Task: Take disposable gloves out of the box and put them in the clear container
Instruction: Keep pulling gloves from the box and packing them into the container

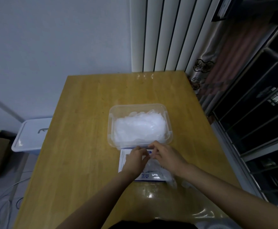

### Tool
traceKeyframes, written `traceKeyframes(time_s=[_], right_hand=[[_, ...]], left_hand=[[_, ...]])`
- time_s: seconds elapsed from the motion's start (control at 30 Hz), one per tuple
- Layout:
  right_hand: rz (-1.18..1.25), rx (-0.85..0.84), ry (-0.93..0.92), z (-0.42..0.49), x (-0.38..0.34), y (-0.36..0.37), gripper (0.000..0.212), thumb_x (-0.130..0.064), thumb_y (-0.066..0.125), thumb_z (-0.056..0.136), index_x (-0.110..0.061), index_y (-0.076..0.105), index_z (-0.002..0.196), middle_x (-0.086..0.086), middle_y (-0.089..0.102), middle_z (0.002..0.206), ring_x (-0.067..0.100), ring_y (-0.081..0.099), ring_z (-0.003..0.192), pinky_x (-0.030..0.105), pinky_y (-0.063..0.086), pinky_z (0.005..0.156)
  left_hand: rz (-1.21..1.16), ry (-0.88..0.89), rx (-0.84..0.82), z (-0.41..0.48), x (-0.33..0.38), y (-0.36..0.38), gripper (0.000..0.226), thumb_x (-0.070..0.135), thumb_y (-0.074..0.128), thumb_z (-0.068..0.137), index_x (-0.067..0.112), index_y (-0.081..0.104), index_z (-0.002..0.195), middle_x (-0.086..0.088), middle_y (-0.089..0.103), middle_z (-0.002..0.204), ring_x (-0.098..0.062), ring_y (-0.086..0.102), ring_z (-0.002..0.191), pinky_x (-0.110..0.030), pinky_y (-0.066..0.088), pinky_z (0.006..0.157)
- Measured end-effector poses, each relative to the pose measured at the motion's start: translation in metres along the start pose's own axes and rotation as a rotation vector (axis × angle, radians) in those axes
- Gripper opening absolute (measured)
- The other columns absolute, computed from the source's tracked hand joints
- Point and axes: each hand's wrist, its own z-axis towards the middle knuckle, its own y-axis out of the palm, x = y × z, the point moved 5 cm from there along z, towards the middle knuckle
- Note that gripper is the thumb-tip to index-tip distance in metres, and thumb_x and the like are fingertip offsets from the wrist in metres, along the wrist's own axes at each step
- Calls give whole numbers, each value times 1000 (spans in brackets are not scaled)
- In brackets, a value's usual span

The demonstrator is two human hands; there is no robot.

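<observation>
Fingers (pixel 143 154) of left hand (pixel 135 160) and right hand (pixel 165 156) curled, tips brought together over far end of glove box (pixel 145 176); anything pinched between them not discernible. All items borne by wooden table (pixel 85 129). Clear container (pixel 135 107) set mid-table, heaped with translucent disposable gloves (pixel 140 128). White, blue-printed glove box laid flat just before container, partly covered by both hands. Few loose gloves (pixel 172 181) seen beside box's near right corner.
</observation>
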Motion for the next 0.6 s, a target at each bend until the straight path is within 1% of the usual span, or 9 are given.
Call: traceKeyframes(time_s=[0.07,0.13,0.17,0.23,0.3,0.43,0.5,0.53,0.6], right_hand=[[-16,12,29,-3,3,0,25,-14,61,90,-17,50,113,-2,64,96,12,61,84,28,52,67],[-22,3,79,-5,9,2,24,-20,61,91,-16,48,111,-3,60,95,11,58,82,17,44,59],[-17,-10,103,-5,11,4,23,-23,61,91,-15,50,110,-4,60,94,9,58,82,15,41,58],[-36,-25,128,-2,14,7,18,-25,62,90,-15,56,103,-2,65,98,10,61,87,20,47,65],[-64,-22,162,0,18,10,11,-24,62,90,-15,57,94,0,66,95,13,62,87,27,49,69],[-91,-35,229,1,31,13,9,-22,60,91,-21,53,85,-5,60,83,13,59,81,21,38,61],[-107,-50,241,0,33,13,4,-22,57,92,-20,56,89,-3,62,87,14,61,83,20,41,63],[-138,-59,224,-1,30,13,3,-20,55,93,-19,58,94,-1,64,94,16,61,89,23,45,67],[-193,-68,129,-3,18,14,18,-19,54,93,-16,58,110,0,60,113,17,56,106,27,45,80]], left_hand=[[-38,-24,32,-1,-2,-4,14,19,56,94,9,66,96,-1,55,97,-10,52,85,-14,34,72],[-70,-32,62,-1,-3,-8,12,17,55,94,8,64,96,5,51,88,-11,52,82,-13,33,68],[-89,-29,68,-2,-2,-10,11,15,55,94,8,63,96,8,49,83,-10,51,80,-12,32,66],[-115,-18,64,-2,0,-11,8,13,54,94,10,61,94,13,45,77,-9,48,77,-13,30,64],[-127,-15,49,-2,0,-10,7,11,53,94,13,57,88,11,45,76,-11,48,77,-12,31,62],[-218,-53,40,-5,-6,-10,11,8,52,95,16,52,88,13,48,74,-9,50,75,-6,37,62],[-231,-59,35,-5,-7,-12,19,8,52,95,19,47,80,12,48,73,-10,50,73,-8,38,62],[-225,-60,31,-5,-8,-12,25,8,51,95,22,45,76,11,48,71,-12,49,73,-10,38,61],[-220,-51,31,-5,-8,-12,33,7,51,95,26,40,71,10,46,69,-12,48,70,-11,36,61]])
